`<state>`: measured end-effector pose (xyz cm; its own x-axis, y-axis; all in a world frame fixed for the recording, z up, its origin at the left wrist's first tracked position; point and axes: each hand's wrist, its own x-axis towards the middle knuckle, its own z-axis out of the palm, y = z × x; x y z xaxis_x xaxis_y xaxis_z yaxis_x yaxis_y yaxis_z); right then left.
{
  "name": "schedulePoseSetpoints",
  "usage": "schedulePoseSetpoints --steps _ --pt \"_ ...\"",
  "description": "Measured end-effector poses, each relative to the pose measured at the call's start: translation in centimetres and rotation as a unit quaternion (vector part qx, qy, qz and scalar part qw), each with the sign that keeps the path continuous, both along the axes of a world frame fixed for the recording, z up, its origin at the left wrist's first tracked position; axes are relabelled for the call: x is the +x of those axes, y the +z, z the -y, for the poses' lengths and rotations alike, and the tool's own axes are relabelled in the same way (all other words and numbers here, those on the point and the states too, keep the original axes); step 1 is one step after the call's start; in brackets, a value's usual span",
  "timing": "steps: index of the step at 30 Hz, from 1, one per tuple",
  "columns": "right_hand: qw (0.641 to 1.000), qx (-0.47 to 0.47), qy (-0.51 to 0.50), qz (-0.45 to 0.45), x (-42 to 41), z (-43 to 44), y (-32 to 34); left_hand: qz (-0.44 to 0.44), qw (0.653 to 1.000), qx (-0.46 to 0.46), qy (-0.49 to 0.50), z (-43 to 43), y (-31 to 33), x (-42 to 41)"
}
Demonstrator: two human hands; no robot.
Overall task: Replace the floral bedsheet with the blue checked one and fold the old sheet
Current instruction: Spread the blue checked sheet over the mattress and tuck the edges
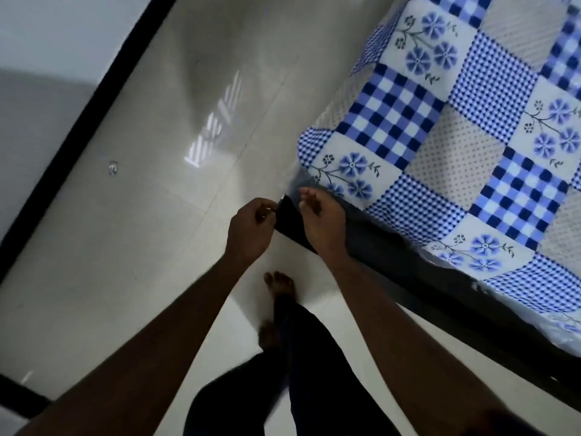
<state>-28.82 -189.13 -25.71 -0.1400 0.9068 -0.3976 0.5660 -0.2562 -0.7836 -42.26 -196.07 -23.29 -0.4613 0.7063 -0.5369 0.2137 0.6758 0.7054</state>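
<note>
A blue checked sheet (440, 127) with patchwork flower squares lay spread over the bed, its corner hanging just above the dark bed frame (393, 262). A person stood barefoot on the pale tiled floor (157, 184) at that corner. The right hand (320, 218) reached out with relaxed fingers, touching the mattress edge under the sheet corner. The left hand (251, 226) was curled beside the frame corner; whether it pinched anything could not be told.

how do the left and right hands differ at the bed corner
Left hand has curled fingers, maybe pinching something blurred; right hand has straighter fingers. Left hand is over the floor; right hand lies over the dark bed frame, fingertips by the checked sheet. Both meet at the bed corner.
</note>
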Motion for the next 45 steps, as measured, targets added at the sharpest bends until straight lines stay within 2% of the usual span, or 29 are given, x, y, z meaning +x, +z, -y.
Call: schedulePoseSetpoints --steps 1,3,6,8,10,13,15,17,21,23,25,27,31,33,35,36,39,41,44,45 --pt "1.000 0.019 -0.018 0.005 -1.1 -0.5 0.5 0.002 1.000 0.003 -0.005 -1.3 0.2 -0.9" --pt "0.990 0.126 -0.027 0.058 -2.7 -2.3 1.6 0.011 1.000 0.016 -0.013 -4.8 0.4 -2.8" --pt "0.946 0.262 0.003 0.190 -3.6 -5.6 2.5 0.045 0.999 0.001 -0.018 -10.4 -0.6 -4.7" --pt "0.919 0.270 0.035 0.286 -3.5 -7.9 2.0 0.094 0.995 -0.033 -0.031 -14.5 -1.6 -5.4" --pt "0.896 0.227 0.076 0.375 -3.4 -9.5 1.4 0.171 0.981 -0.076 -0.057 -18.2 -2.7 -5.2" --pt "0.874 0.201 0.086 0.435 -4.1 -10.6 0.7 0.295 0.943 -0.129 -0.089 -22.1 -3.4 -4.7" --pt "0.880 0.193 0.065 0.428 -4.8 -10.4 0.8 0.313 0.931 -0.147 -0.119 -23.3 -3.7 -4.6" --pt "0.893 0.151 0.040 0.423 -5.4 -9.7 1.0 0.277 0.939 -0.122 -0.164 -23.9 -4.2 -5.2" --pt "0.900 0.091 -0.019 0.427 -7.5 -7.9 1.6 0.385 0.902 -0.156 -0.116 -23.5 -4.0 -6.9" --pt "0.892 0.072 -0.059 0.443 -8.3 -7.6 1.6 0.404 0.895 -0.165 -0.095 -23.2 -3.7 -6.7" --pt "0.888 0.050 -0.094 0.448 -8.8 -7.8 1.6 0.362 0.915 -0.143 -0.103 -22.9 -3.7 -6.0" --pt "0.890 0.080 -0.101 0.436 -8.7 -8.2 1.4 0.275 0.948 -0.092 -0.134 -22.5 -3.9 -5.8" --pt "0.907 0.154 -0.087 0.383 -7.9 -8.3 1.3 0.284 0.951 -0.049 -0.113 -20.6 -4.0 -6.0" --pt "0.915 0.158 -0.079 0.362 -7.5 -7.4 1.1 0.337 0.935 -0.066 -0.091 -19.8 -3.8 -6.0" --pt "0.928 0.166 -0.059 0.328 -7.0 -6.1 1.0 0.435 0.895 -0.085 -0.042 -19.5 -2.9 -6.0" --pt "0.932 0.179 -0.052 0.310 -6.7 -5.7 1.1 0.456 0.886 -0.082 -0.035 -19.6 -2.5 -6.0" --pt "0.932 0.224 -0.061 0.278 -6.0 -5.6 1.9 0.386 0.918 -0.047 -0.080 -19.1 -1.9 -6.0" --pt "0.930 0.230 -0.065 0.278 -6.5 -5.7 2.5 0.349 0.934 -0.030 -0.069 -18.6 -2.3 -5.9" --pt "0.936 0.187 -0.042 0.296 -7.6 -5.5 2.4 0.330 0.939 -0.069 -0.070 -18.2 -2.8 -6.1" --pt "0.939 0.168 -0.028 0.298 -8.0 -5.4 2.2 0.299 0.946 -0.081 -0.091 -18.2 -3.3 -6.3"
